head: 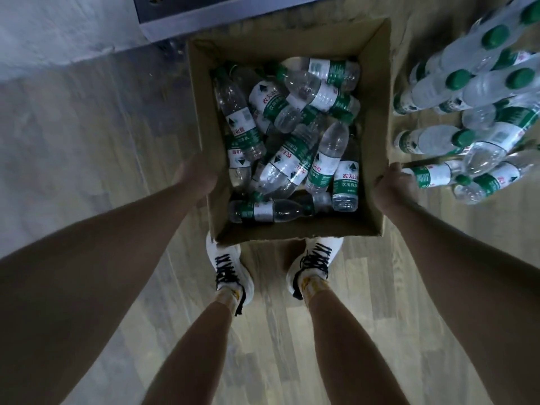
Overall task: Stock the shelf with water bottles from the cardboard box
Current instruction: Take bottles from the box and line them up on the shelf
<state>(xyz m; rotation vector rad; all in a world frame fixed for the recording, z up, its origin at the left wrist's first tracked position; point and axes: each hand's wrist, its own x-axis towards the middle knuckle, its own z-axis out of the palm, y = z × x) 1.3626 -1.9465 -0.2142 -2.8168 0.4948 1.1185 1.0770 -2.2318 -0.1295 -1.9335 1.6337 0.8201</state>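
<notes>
An open cardboard box point(377, 135) is in front of me, above my feet, with several clear water bottles point(289, 168) with green-and-white labels lying jumbled inside. My left hand point(195, 173) is against the box's left outer wall, its fingers hidden behind the wall. My right hand point(394, 185) holds the right outer wall, fingers curled at the side. Both arms reach straight down to the box.
Several upright bottles with green caps point(461, 80) stand on the wooden floor at the right, a few lying on their sides point(429, 173) close to my right hand. A grey shelf base point(181, 19) is beyond the box. My white shoes point(230, 273) stand just behind the box.
</notes>
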